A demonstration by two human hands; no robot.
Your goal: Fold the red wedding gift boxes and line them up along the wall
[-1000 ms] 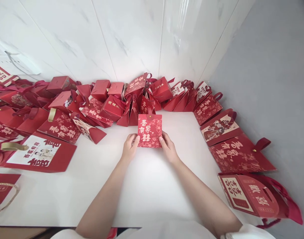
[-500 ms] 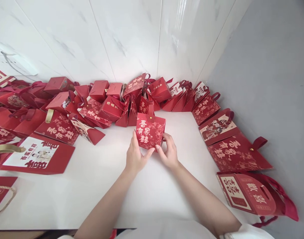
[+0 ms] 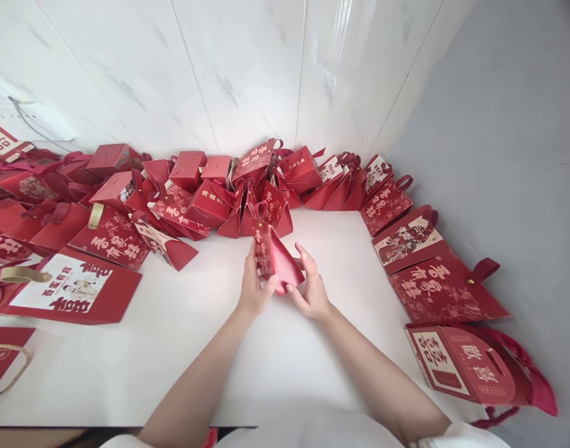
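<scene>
Both my hands hold a small red paper gift bag (image 3: 279, 261) with gold lettering, lifted just above the white table (image 3: 247, 361) at the centre. My left hand (image 3: 253, 287) grips its left printed face, thumb under the lower edge. My right hand (image 3: 310, 289) pinches its lower right side. The bag is turned edge-on, so its plain red side panel faces me and the lettered front points left.
Several red gift bags and boxes (image 3: 210, 193) are piled along the marble wall at the back and left. More bags lie flat down the right edge, including a large one (image 3: 462, 364) near me. A grey wall (image 3: 509, 155) closes the right side.
The bag lay flat with its lettered front up, fingertips at its lower corners. Both hands have since lifted it, pushed it open and turned it edge-on.
</scene>
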